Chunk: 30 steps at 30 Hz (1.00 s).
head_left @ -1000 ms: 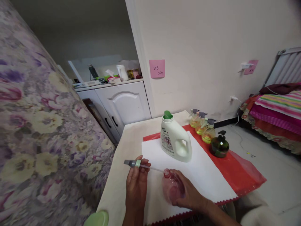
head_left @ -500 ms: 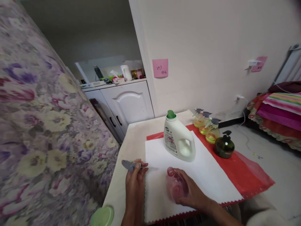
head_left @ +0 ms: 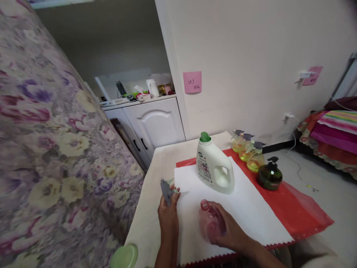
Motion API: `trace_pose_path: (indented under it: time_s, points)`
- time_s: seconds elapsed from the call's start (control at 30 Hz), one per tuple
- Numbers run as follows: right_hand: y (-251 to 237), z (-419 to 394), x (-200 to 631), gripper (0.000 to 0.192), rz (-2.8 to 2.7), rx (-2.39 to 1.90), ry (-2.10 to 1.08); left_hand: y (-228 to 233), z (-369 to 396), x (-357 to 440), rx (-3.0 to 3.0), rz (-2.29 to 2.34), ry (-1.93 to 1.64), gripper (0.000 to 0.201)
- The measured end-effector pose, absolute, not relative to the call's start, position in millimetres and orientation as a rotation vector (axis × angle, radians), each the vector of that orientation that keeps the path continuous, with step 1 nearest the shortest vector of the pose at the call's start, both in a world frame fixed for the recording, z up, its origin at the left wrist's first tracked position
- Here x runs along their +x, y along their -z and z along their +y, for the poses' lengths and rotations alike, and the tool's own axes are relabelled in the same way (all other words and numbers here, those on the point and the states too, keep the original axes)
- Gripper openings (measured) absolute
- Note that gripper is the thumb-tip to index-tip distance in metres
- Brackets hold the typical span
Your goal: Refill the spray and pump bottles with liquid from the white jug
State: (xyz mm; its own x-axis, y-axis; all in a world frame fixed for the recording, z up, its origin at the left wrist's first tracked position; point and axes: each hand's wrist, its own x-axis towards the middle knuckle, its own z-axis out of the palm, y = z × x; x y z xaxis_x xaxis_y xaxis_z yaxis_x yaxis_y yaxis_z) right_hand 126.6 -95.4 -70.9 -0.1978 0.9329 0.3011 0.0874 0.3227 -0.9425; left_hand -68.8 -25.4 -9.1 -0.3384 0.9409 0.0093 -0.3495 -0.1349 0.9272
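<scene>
My left grip (head_left: 168, 214) holds the spray head (head_left: 166, 191); my right grip (head_left: 227, 230) clasps the pink bottle (head_left: 209, 222) at 3 o'clock of it.

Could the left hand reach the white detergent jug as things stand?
Probably yes, but not freely: the left hand is closed on the grey spray head. The white detergent jug stands just beyond it on the white sheet, with nothing between them.

A cream worktop (head_left: 158, 163) carries a red sheet (head_left: 301, 212) on its right part, with a white cloth (head_left: 251, 208) laid over that sheet's left side. A green lid (head_left: 124, 257) lies at the worktop's near left corner.
</scene>
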Motion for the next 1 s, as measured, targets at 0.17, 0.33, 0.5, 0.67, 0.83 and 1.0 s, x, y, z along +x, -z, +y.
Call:
trace_pose_path:
  time_s: [0.17, 0.33, 0.5, 0.67, 0.83, 1.0]
  points:
    - [66, -97, 125, 0.075, -1.538, -0.938, -1.041, -1, -25, -84, 1.234, 1.330, -1.756, 0.036]
    - [65, -97, 125, 0.078, -1.553, -0.945, -1.050, 5, -11, -101, 2.042, 1.655, -1.392, 0.030]
    - [71, -97, 124, 0.081, -1.558, -0.990, -1.052, 36, 3, -100, 2.157, 1.831, -0.992, 0.029]
    - [84, -97, 128, 0.096, -1.583, -1.049, -1.063, 53, 7, -97, 2.181, 1.939, -0.794, 0.027]
    - [87, -95, 129, 0.100, -1.558, -1.085, -1.032, 60, 5, -96, 2.204, 1.972, -0.697, 0.033]
    - [84, -93, 128, 0.093, -1.557, -1.095, -1.015, 60, -3, -98, 2.223, 1.972, -0.691, 0.045]
